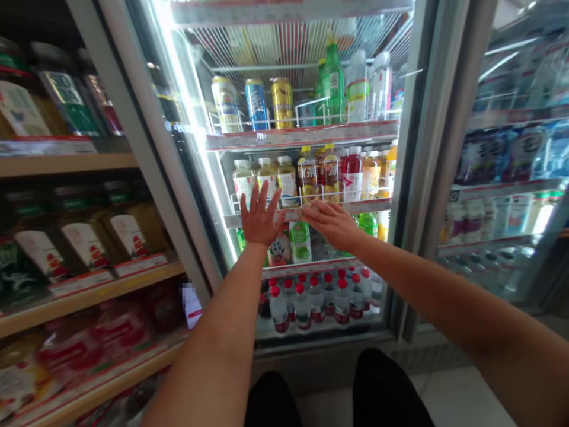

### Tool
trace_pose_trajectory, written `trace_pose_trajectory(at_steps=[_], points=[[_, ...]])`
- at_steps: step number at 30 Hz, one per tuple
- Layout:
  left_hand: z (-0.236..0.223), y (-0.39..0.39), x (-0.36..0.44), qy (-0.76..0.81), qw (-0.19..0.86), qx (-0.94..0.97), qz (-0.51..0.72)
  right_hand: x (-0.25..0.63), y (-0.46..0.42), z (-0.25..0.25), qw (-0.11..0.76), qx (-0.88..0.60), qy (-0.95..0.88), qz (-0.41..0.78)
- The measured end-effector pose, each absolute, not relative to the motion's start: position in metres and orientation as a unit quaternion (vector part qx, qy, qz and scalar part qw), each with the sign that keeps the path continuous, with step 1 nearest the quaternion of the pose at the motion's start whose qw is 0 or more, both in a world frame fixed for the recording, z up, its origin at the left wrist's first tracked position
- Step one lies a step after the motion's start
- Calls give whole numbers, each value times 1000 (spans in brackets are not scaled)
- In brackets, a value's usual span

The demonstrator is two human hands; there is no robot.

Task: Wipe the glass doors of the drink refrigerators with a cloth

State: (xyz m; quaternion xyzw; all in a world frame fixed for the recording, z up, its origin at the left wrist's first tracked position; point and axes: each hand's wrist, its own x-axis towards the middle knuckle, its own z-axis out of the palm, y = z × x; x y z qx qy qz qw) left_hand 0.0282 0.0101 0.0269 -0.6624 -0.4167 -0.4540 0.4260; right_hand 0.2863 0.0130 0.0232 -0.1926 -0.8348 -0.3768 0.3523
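Both my arms stretch toward a lit drinks fridge. My left hand (261,218) is open, fingers spread, in front of a shelf edge (368,206). Just beyond its fingertips stand white-capped bottles (265,172) with pale labels. My right hand (326,220) lies flat with its fingers stretched to the left, below the yellow-capped tea bottles (307,169). Neither hand holds anything; whether they touch the shelf edge or the glass I cannot tell. Under the hands a green-labelled bottle (300,242) partly shows. Red-capped water bottles (302,305) fill the bottom shelf.
Higher up are a blue can (256,105), a gold can (282,102) and a green bottle (333,77). A wooden-edged shelf (89,289) with juice bottles (128,228) runs along the left. Another fridge with dark-labelled packs (482,155) stands at right, beyond a metal frame (427,178).
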Motion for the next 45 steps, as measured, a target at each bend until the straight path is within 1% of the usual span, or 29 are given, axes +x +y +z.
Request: trace_pose_trajectory(at_steps=[1, 2, 5, 6, 7, 10, 11, 12, 15, 16, 17, 18, 21, 22, 23, 26, 27, 28, 29, 32, 33, 35, 38, 40, 42, 44, 45], points=[[27, 10, 28, -415, 429, -662, -454, 286, 12, 23, 342, -185, -839, -380], [27, 10, 28, -413, 431, -661, -454, 287, 12, 24, 356, -198, -831, -379], [27, 10, 28, -414, 424, -665, -454, 287, 12, 27, 455, -282, -763, -363], [27, 10, 28, -416, 418, -667, -455, 287, 12, 27, 467, -296, -752, -359], [26, 10, 28, -417, 413, -669, -456, 287, 12, 27, 459, -292, -758, -360], [26, 11, 27, -419, 411, -669, -455, 288, 11, 26, 367, -218, -826, -368], [26, 11, 27, -418, 416, -667, -455, 289, 11, 26, 354, -205, -835, -368], [26, 11, 27, -416, 424, -664, -454, 290, 12, 27, 365, -209, -830, -366], [26, 11, 27, -409, 449, -655, -450, 293, 16, 27, 472, -276, -762, -348], [26, 11, 27, -407, 455, -653, -449, 293, 16, 26, 492, -289, -747, -341], [26, 11, 27, -406, 459, -651, -448, 292, 16, 24, 492, -290, -748, -337], [26, 11, 27, -406, 460, -650, -448, 292, 16, 21, 471, -277, -767, -337], [26, 12, 27, -410, 452, -651, -452, 290, 13, 16, 360, -206, -841, -346], [26, 12, 27, -411, 447, -652, -455, 290, 12, 17, 346, -197, -849, -348], [26, 12, 28, -412, 443, -653, -457, 290, 13, 18, 356, -203, -843, -348], [26, 11, 28, -412, 436, -656, -458, 291, 17, 22, 470, -271, -770, -336], [26, 11, 28, -413, 435, -656, -457, 291, 18, 20, 496, -286, -750, -332], [26, 11, 28, -414, 434, -657, -457, 291, 18, 17, 503, -290, -744, -330], [26, 11, 28, -413, 433, -658, -457, 290, 17, 13, 491, -281, -755, -331], [27, 12, 26, -414, 432, -659, -456, 285, 11, -3, 399, -230, -827, -323], [28, 12, 26, -414, 430, -660, -456, 282, 8, -7, 383, -222, -841, -310], [28, 11, 30, -419, 415, -664, -460, 275, 3, -12, 399, -223, -848, -268], [19, 1, 47, -438, 366, -652, -499, 260, -3, -12, 502, -233, -814, -179], [4, -12, 65, -438, 309, -651, -537, 248, -7, -13, 575, -254, -770, -109], [-17, -28, 85, -392, 229, -690, -564, 237, -12, -17, 635, -296, -713, -27], [-39, -40, 102, -355, 144, -734, -560, 230, -17, -24, 669, -320, -666, 81], [-48, -44, 108, -352, 122, -737, -564, 228, -19, -27, 672, -318, -655, 139]])
